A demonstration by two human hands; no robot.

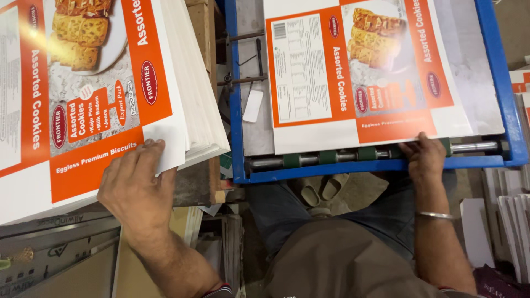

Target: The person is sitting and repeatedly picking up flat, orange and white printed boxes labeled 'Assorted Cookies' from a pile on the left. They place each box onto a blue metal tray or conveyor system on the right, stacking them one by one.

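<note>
A printed carton sheet (353,72), orange and white with a biscuit picture, lies flat on the grey bed of a blue-framed machine (237,110). Its near edge rests at a steel roller bar (331,158) carrying 4 green rings. The right hand (424,157) lies on that edge and bar, fingers pressing down flat rather than clenched; a metal bangle (435,216) circles the wrist. To the left, the left hand (135,187) pinches the near corner of the top sheet of a stack of matching sheets (99,99).
</note>
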